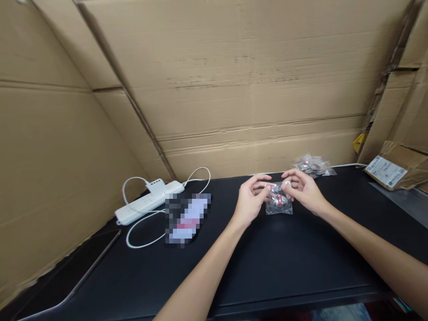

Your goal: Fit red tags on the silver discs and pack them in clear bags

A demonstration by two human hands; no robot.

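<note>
A small clear plastic bag [279, 203] with a red mark and dark, shiny contents hangs upright between my two hands, over the black table [284, 258]. My left hand [252, 196] pinches its upper left corner between thumb and fingers. At the upper right corner, my right hand [302, 189] grips the plastic in the same way. What exactly lies inside the bag is too small to make out. Behind my right hand, a pile of similar clear bags [312, 166] rests against the cardboard wall.
A white power strip [150, 203] with a plugged-in adapter and white cables [129, 240] lies left, beside a blurred-out phone-shaped object [189, 220]. A dark flat panel [70, 276] sits at far left. On the right is a labelled brown package [397, 167]. Cardboard walls [234, 89] enclose the table.
</note>
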